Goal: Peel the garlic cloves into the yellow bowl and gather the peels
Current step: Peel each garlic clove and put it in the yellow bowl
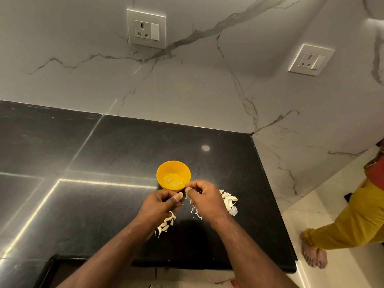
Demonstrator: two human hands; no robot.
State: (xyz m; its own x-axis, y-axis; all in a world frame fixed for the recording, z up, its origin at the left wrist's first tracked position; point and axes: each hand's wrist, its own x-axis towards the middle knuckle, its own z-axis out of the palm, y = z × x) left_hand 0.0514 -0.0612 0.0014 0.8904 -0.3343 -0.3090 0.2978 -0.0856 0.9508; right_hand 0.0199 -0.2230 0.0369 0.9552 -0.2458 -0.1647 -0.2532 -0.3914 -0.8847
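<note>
A small yellow bowl (173, 167) stands on the black counter (116, 154), with a peeled clove or two lying inside it. Just in front of the bowl, my left hand (161, 202) pinches a garlic clove (181, 195) between thumb and fingers. My right hand (204, 196) is close beside it, its fingertips pinching a strip of peel (186, 196) at that clove. A heap of garlic peels (229, 201) lies to the right of my right hand. Several unpeeled cloves (166, 224) lie under my left wrist, partly hidden. A few loose peels (195, 210) lie between the hands.
The counter ends at a front edge (187, 265) and a right edge near the marble wall corner. Two wall sockets (146, 29) sit on the backsplash. A person in yellow trousers stands barefoot (314, 254) on the floor to the right.
</note>
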